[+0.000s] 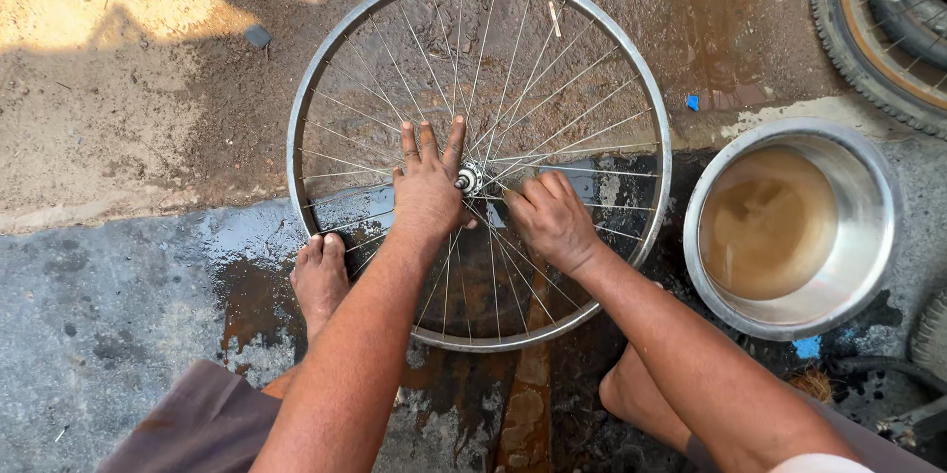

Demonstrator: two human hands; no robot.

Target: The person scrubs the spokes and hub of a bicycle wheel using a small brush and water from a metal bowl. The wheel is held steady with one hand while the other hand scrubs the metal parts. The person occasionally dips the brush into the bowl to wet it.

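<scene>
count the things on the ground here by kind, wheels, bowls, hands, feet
Bare silver spoked bicycle wheel rims: 1
Wheels with black rubber tyres: 1, cut off at the top right edge
Round metal bowls of brown murky water: 1
Hands on the spokes: 2, left hand and right hand
Bare feet: 2, left foot and right foot
Total: 7

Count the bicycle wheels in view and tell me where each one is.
2. A bare spoked rim lies flat on the wet ground under both hands; a tyred wheel sits at the top right corner, cut off by the frame. Others may lie outside the picture.
</scene>
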